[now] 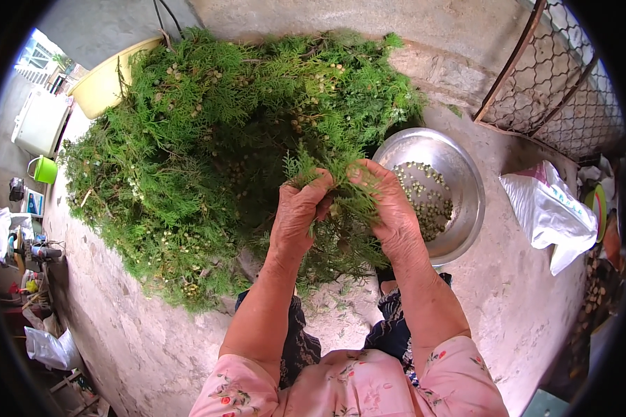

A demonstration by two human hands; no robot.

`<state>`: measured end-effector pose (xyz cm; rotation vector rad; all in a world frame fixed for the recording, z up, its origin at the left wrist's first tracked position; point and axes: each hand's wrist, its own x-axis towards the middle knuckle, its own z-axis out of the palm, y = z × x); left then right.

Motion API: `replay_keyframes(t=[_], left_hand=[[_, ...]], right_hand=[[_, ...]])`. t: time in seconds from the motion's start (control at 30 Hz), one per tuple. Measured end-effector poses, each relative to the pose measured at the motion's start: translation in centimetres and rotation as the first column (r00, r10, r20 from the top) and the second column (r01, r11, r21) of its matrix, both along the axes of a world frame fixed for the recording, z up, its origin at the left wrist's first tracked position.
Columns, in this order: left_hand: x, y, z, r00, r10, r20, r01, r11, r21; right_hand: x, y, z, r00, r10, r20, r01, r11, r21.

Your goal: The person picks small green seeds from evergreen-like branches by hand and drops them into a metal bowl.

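Nearest, you wore a pink floral shirt and dark patterned trousers, seated or crouched over the concrete floor. Your left hand gripped an evergreen sprig, thumb and fingers closed on it, some fingertips hidden; your right hand had its side in a narrow pinch, leaves poking out past the fingers. The sprig was in the air between both hands, in front of the heap. Just beyond your right hand, a metal basin sat on the floor, small round green cones loose inside. A big heap of cut green branches, dotted with cones, spread from your left across to the floor's far edge. Toward the floor's right edge lay a white sack; toward its left edge, a lime-green bucket. Farther, a pale yellow tub stood behind the heap's far left corner, and wire mesh at the floor's far right corner.
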<state>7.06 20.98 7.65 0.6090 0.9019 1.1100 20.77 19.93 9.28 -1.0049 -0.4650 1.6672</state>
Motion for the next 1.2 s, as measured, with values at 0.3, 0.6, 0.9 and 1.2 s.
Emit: replay_keyframes(t=[0.3, 0.6, 0.9, 1.2], left_hand=[[0.0, 0.4, -0.5, 0.992, -0.040, 0.116, 0.034, 0.998, 0.048], [0.2, 0.4, -0.3, 0.995, 0.067, 0.071, -0.070, 0.997, 0.039], [0.0, 0.5, -0.7, 0.978, 0.197, -0.063, -0.188, 0.974, 0.127], [0.7, 0.2, 0.1, 0.975, 0.177, -0.135, -0.164, 0.981, 0.101]], right_hand=[[1.8, 1.1, -1.1, 0.978, -0.153, -0.143, 0.151, 0.988, -0.028], [0.3, 0.7, -0.8, 0.941, -0.297, 0.164, 0.290, 0.955, 0.065], [-0.5, -0.3, -1.2, 0.761, -0.193, 0.619, -0.088, 0.915, 0.393], [-0.8, 0.0, -1.8, 0.584, -0.416, 0.697, -0.194, 0.763, 0.617]])
